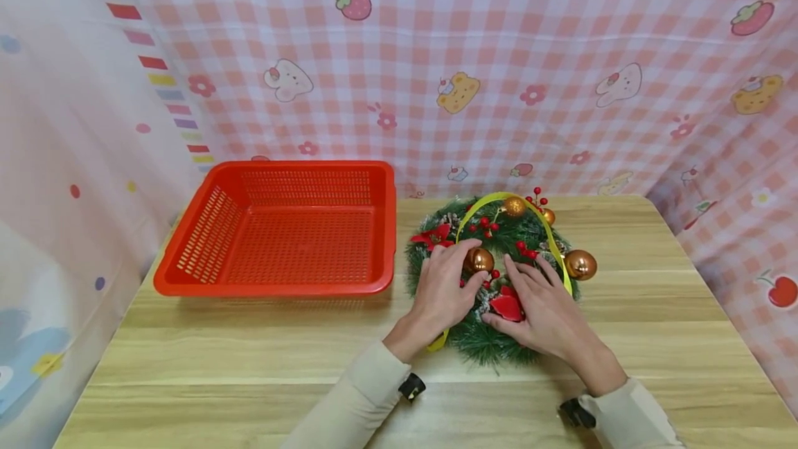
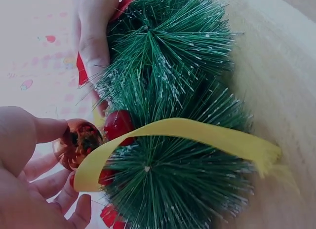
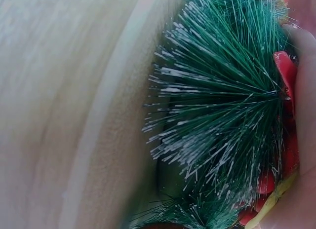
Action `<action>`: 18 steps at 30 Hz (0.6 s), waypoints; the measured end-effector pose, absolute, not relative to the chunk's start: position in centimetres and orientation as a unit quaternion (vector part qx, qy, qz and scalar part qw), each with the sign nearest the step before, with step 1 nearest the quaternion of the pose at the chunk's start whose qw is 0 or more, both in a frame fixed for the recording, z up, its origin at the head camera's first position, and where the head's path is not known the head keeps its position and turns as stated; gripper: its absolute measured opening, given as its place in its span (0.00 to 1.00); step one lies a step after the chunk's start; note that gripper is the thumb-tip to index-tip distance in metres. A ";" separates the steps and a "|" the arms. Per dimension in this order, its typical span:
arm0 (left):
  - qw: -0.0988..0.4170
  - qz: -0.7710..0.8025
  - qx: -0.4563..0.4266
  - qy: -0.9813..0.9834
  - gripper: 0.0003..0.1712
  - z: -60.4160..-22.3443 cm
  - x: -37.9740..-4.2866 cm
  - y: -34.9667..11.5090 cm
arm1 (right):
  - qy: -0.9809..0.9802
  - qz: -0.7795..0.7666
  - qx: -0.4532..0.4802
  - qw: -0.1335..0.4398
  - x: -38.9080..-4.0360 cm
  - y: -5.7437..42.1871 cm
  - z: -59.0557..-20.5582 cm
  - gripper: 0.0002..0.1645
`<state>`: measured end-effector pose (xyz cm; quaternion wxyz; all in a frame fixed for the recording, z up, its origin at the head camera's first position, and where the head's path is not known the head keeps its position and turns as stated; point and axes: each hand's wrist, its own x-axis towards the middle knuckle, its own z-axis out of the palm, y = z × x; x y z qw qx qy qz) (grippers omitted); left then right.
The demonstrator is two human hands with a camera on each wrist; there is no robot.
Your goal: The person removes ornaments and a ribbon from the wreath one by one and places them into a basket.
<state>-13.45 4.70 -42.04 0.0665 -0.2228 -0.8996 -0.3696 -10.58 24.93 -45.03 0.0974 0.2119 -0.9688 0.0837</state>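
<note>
Far L, a red basket (image 1: pixel 274 289) sits on the bench (image 1: pixel 679 338), apart from the other stuff. Next comes the L hand (image 1: pixel 441 287), thumb + fingers pinching a shiny brown ball (image 1: pixel 479 260) over the wreath (image 1: pixel 489 345). The wreath lies on the bench, R of the basket, under both hands. A yellow ribbon (image 2: pixel 197 131) loops over it, w/ one end down nr the L hand. Then a red flower (image 1: pixel 508 305), tucked right by the R hand (image 1: pixel 547 314); its fingers are spread out & touch the wreath, no clear grip. Farthest R is a 2nd brown ball (image 1: pixel 581 265). Prob. the step now is setting the pinched ball in its spot; next move calls for a soft pinch + R hand holding the wreath steady.
</note>
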 end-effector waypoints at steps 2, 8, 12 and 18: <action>0.069 -0.376 -0.223 -0.897 0.27 -41.9 -13.3 4.4 | -0.969 0.083 0.211 0.097 -10.6 24.9 -45.0 0.62; 0.074 -0.397 -0.213 -0.890 0.26 -41.2 -12.7 3.3 | -0.970 0.085 0.207 0.096 -10.6 25.0 -44.9 0.62; 0.085 -0.412 -0.210 -0.883 0.25 -40.4 -12.3 2.3 | -0.970 0.086 0.206 0.096 -10.6 25.0 -44.9 0.61; 0.092 -0.451 -0.203 -0.865 0.26 -39.1 -11.6 0.5 | -0.970 0.087 0.208 0.095 -10.6 24.8 -45.0 0.61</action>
